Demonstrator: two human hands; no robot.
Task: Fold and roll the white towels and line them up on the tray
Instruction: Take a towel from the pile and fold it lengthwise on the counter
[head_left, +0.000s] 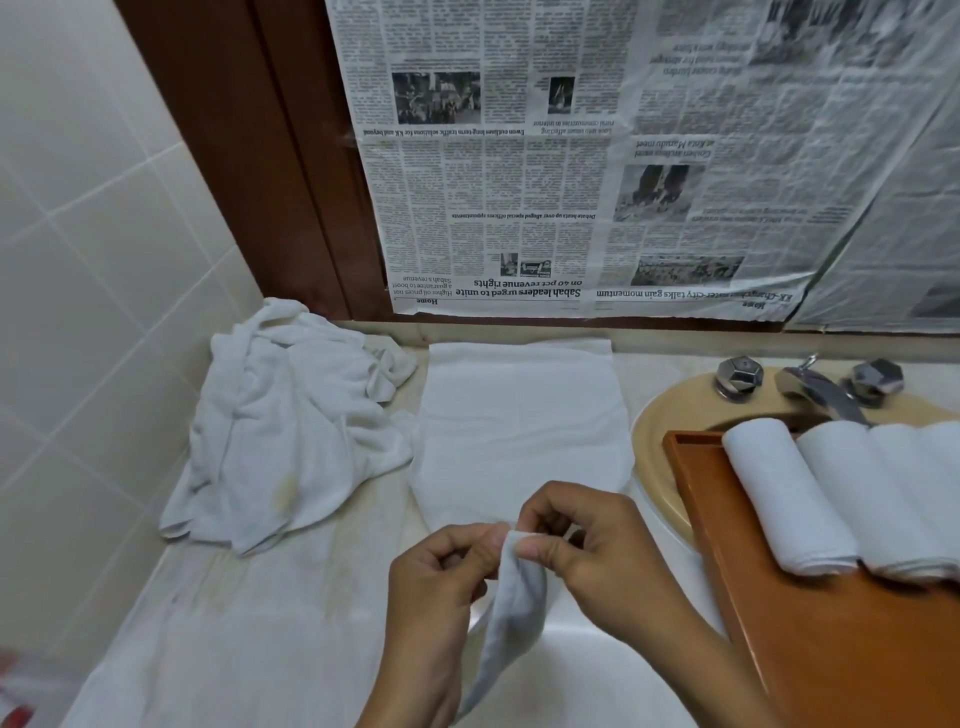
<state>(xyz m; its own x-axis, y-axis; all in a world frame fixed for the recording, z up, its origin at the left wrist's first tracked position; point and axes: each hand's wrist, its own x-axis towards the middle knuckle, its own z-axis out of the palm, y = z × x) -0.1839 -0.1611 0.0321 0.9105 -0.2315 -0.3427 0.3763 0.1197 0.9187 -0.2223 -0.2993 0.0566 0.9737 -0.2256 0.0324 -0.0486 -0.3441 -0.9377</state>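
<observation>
Both hands pinch the top corner of a small white towel (511, 618) that hangs down between them near the counter's front. My left hand (441, 582) holds it from the left and my right hand (592, 545) from the right, fingertips close together. Behind the hands a folded white towel (519, 415) lies flat on the counter. A crumpled heap of white towels (291, 421) sits at the back left. On the right, an orange-brown tray (831, 639) carries three rolled white towels (789, 499) lined up side by side.
The tray rests over a beige sink (654, 457) with a chrome tap (821, 387) and two knobs behind it. Newspaper (597, 156) covers the mirror at the back. A tiled wall (93, 234) closes the left side. A white cloth (234, 649) covers the counter front.
</observation>
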